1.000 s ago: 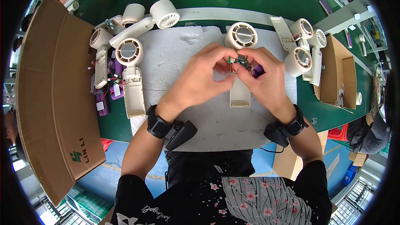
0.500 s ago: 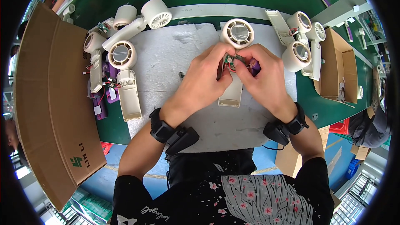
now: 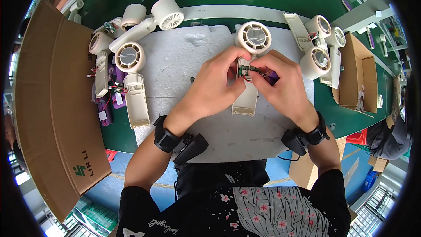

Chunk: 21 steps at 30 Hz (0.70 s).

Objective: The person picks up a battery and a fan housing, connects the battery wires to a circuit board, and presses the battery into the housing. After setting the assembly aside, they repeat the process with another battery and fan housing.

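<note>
A white handheld fan lies in front of me, its round head point(image 3: 253, 37) pointing away and its open, hollow handle point(image 3: 244, 102) toward me. My left hand point(image 3: 214, 81) grips the upper handle, forefinger near the neck and thumb on the near left side. Over the top of the handle, a small green circuit board point(image 3: 244, 71) is pinched by the thumb and forefinger of my right hand point(image 3: 285, 81). A purple battery cell point(image 3: 272, 78) shows under the right fingers, partly hidden. Red wire shows by the board.
Opened white fans with wires stand at left point(image 3: 130, 57) and right point(image 3: 315, 61), beside purple battery cells point(image 3: 103, 113). A grey-white foam mat point(image 3: 175, 70) covers the green table point(image 3: 118, 131). Cardboard boxes flank me, a tall one point(image 3: 61, 105) left and a smaller one point(image 3: 357, 72) right.
The circuit board has turned flatter and dropped toward the handle. My left fingertips have spread away from it, while the right hand keeps its pinch. A fan part at the far edge has slid right.
</note>
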{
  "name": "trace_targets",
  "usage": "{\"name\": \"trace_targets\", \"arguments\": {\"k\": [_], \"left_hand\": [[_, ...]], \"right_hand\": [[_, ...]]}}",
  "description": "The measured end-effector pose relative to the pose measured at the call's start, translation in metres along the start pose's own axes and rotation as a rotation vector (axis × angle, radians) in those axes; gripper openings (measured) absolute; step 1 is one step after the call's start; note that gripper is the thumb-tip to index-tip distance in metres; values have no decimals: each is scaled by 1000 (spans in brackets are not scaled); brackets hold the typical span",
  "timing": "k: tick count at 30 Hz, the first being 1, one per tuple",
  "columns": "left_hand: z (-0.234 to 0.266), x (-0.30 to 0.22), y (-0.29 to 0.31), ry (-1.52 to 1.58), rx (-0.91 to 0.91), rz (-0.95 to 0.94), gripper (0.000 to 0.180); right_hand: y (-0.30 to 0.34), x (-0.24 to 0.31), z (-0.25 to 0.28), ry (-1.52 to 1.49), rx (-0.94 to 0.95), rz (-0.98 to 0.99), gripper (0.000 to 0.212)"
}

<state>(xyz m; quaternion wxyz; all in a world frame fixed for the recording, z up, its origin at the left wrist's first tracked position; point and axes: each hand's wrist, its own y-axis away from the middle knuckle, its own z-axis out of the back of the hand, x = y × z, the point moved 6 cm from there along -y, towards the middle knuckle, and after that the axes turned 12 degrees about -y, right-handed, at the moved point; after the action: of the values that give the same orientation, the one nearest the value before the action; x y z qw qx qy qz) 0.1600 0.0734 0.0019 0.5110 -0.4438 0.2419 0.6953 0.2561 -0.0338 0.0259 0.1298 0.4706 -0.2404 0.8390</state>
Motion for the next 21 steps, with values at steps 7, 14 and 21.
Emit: {"name": "trace_targets", "arguments": {"k": [7,14,21], "left_hand": [[-3,0,0,23,5,6,36],[-2,0,0,11,4,22,35],[-2,2,-1,28,-38,-13,33]], "right_hand": [[3,3,-1,63,-50,95,16],[3,5,-1,102,-102,69,17],[2,5,-1,115,-94,79,19]]}}
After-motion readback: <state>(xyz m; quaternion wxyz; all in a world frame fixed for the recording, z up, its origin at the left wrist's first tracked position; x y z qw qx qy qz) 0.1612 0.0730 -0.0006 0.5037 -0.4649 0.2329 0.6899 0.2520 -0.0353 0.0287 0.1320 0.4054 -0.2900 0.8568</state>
